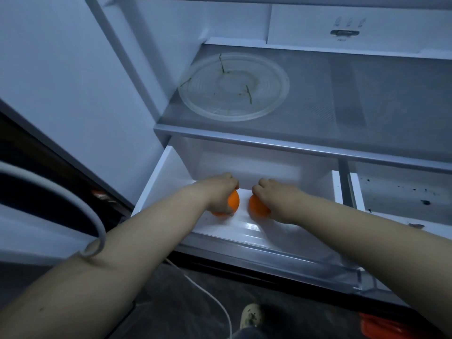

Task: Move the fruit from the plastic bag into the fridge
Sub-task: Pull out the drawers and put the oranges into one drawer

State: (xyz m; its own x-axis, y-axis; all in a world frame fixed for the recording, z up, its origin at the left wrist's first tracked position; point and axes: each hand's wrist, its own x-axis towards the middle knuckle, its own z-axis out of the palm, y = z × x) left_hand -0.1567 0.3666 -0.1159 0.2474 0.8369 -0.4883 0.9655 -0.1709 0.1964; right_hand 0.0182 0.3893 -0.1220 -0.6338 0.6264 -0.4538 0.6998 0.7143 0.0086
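Both my arms reach into the pulled-out white fridge drawer [166, 172]. My left hand [221, 189] is closed over an orange fruit [232, 201] that rests on or just above the drawer floor. My right hand [274, 194] grips a second orange fruit [256, 206] beside it, a small gap between the two. Fingers cover the tops of both fruits. The plastic bag is not clearly in view; a bit of red-orange material [381, 326] shows at the bottom right.
A clear glass plate [274, 99] with green scraps lies on the shelf above the drawer. A second drawer [401, 199] with dark specks sits to the right. The open fridge door [61, 81] stands left. A white cable [210, 294] crosses the dark floor below.
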